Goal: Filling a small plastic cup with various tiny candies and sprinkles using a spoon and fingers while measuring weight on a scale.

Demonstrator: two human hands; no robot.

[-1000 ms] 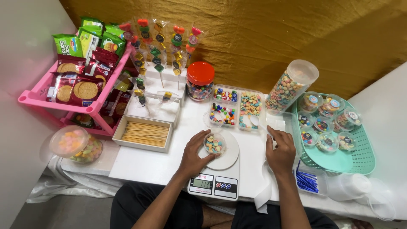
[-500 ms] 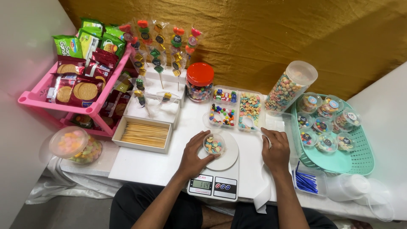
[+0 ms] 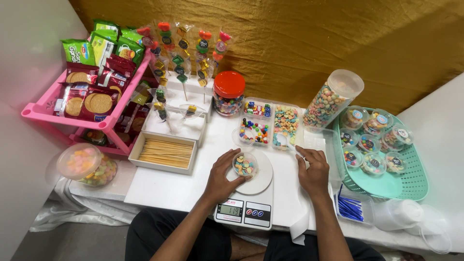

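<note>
Open white tabletop (image 3: 164, 186) is left at nine o'clock of the kitchen scale (image 3: 246, 203), up to the box of wooden skewers (image 3: 165, 153) at ten. Passage at twelve is blocked by the compartmented candy tray (image 3: 270, 124) and red-lidded jar (image 3: 228, 94). At three o'clock the way is closed off by the green basket (image 3: 401, 181) of filled cups, with blue sticks (image 3: 352, 209) at four.

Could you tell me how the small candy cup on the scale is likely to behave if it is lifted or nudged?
The cup looks like thin clear plastic, so it probably flexes under a squeeze. It is small and partly filled, so likely light. Sitting open on the smooth scale plate, it may slide or spill if pushed; the left hand steadies it.
</note>
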